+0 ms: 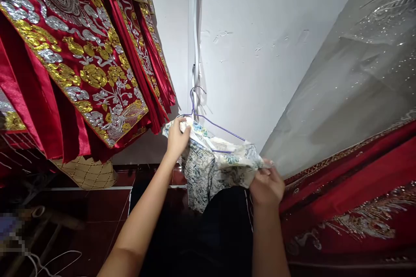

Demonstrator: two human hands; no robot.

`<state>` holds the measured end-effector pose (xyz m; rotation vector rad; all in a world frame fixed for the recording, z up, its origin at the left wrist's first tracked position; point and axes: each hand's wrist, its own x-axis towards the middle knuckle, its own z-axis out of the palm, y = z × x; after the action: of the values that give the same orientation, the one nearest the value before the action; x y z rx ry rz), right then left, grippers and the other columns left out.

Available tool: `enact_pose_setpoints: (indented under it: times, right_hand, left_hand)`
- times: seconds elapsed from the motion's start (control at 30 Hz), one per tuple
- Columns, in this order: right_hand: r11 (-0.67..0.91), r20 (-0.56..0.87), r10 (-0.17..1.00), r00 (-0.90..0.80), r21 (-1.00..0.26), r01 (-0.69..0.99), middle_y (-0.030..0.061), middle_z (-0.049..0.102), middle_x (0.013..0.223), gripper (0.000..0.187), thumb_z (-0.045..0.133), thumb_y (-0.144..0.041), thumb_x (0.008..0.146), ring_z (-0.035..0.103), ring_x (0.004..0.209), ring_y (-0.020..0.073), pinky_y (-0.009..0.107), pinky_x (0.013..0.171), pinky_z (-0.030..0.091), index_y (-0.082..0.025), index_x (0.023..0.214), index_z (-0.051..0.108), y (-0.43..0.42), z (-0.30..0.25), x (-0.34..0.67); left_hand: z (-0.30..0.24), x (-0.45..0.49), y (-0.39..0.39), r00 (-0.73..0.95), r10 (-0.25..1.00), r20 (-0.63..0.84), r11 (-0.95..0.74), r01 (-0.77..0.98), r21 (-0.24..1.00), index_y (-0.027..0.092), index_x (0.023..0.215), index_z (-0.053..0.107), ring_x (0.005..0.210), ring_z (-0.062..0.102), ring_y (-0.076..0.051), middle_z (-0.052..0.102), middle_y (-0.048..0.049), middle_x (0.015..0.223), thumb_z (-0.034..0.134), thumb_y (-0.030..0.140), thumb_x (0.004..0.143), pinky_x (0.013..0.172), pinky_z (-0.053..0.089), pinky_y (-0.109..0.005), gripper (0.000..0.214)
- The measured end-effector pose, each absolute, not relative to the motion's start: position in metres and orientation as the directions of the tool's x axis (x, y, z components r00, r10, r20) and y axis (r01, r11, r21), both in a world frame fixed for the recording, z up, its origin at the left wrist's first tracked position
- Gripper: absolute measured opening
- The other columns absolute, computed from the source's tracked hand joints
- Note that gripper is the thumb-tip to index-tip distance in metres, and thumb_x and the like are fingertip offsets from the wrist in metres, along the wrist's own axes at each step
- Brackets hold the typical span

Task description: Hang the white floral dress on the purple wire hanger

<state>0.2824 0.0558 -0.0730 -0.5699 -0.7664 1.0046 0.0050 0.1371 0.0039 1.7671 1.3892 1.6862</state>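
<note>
A purple wire hanger [221,127] hangs by its hook from a pale strip on the wall. Over its left arm drapes a patterned white, blue and green garment [199,169], while the hanger's right arm shows bare above the cloth. My left hand [178,135] pinches the garment near the neckline, close to the hanger's left side. Off to the right, my right hand [268,184] grips the garment's other shoulder edge and holds it stretched outward; its fingers are slightly blurred. The lower part of the garment hangs down in front of my dark-clothed legs.
Red garments with gold and silver embroidery [97,69] hang at the left. Along the right hang a sheer sparkly fabric [341,95] and a red embroidered cloth [357,207]. A white cable [61,253] lies at the lower left, near the dark red tiled floor [100,212].
</note>
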Motion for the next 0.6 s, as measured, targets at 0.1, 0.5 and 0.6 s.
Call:
enact_pose_setpoints:
  times: [0.1, 0.5, 0.6]
  right_hand:
    - [0.364, 0.184, 0.915, 0.359, -0.76, -0.539, -0.005, 0.038, 0.053, 0.025, 0.057, -0.043, 0.083, 0.049, 0.054, 0.0175, 0.038, 0.073, 0.051, -0.027, 0.067, 0.046, 0.066, -0.113, 0.271]
    - [-0.078, -0.201, 0.944, 0.262, -0.907, -0.415, 0.0037, 0.072, 0.106, 0.037, 0.071, -0.041, 0.073, 0.063, 0.11, 0.0242, 0.035, 0.09, 0.049, -0.028, 0.107, 0.067, 0.058, -0.129, 0.192]
    - [-0.123, -0.147, 0.986, 0.074, -0.957, -0.263, 0.0084, 0.073, 0.104, 0.039, 0.067, -0.054, 0.077, 0.065, 0.105, 0.0259, 0.036, 0.091, 0.047, -0.022, 0.099, 0.071, 0.049, -0.111, 0.163]
  left_hand:
    - [0.007, -0.005, 0.146, -0.265, 0.889, 0.372, -0.389, -0.01, 0.921, 0.016, 0.098, 0.068, 0.069, 0.058, -0.015, 0.067, -0.0053, 0.088, 0.063, 0.021, 0.077, 0.066, 0.046, -0.027, 0.022]
    - [-0.068, -0.073, 0.059, -0.54, 0.795, -0.277, -0.296, -0.743, 0.6, 0.019, 0.082, 0.052, 0.069, 0.062, -0.015, 0.061, 0.0001, 0.075, 0.055, 0.01, 0.064, 0.073, 0.051, -0.029, 0.021]
    - [-0.07, -0.059, 0.047, -0.543, 0.788, -0.29, -0.281, -0.737, 0.615, 0.02, 0.078, 0.046, 0.063, 0.058, -0.014, 0.056, 0.0022, 0.07, 0.055, 0.014, 0.061, 0.065, 0.047, -0.026, 0.02]
